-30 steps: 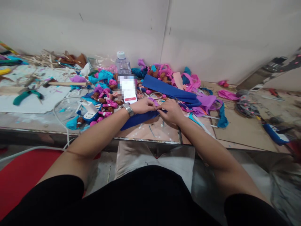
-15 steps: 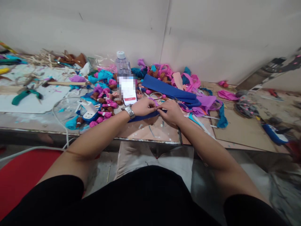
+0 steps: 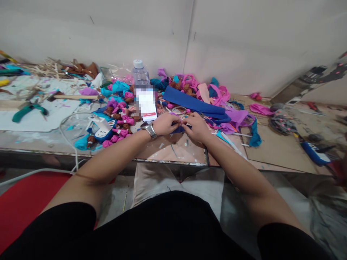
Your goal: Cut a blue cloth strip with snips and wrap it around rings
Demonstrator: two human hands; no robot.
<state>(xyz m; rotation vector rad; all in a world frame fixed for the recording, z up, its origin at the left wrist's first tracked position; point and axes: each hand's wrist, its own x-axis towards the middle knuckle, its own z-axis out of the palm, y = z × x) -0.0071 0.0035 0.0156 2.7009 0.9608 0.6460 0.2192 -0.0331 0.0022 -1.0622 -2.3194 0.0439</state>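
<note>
My left hand and my right hand meet over the workbench, fingers pinched together on a strip of blue fabric. Only a short bunch of the strip shows between and under the hands. A metal watch sits on my left wrist. Just behind the hands lie a longer folded blue fabric, some tape rings and a phone with a lit screen.
Pink, teal and brown fabric scraps crowd the bench. A water bottle stands at the wall. A white power strip with cable lies left, green pliers further left. Cardboard and tools lie right.
The blue strip that stretched down-left below my left wrist has been gathered in toward my hands; almost none of it trails out now. My hands stayed in place.
</note>
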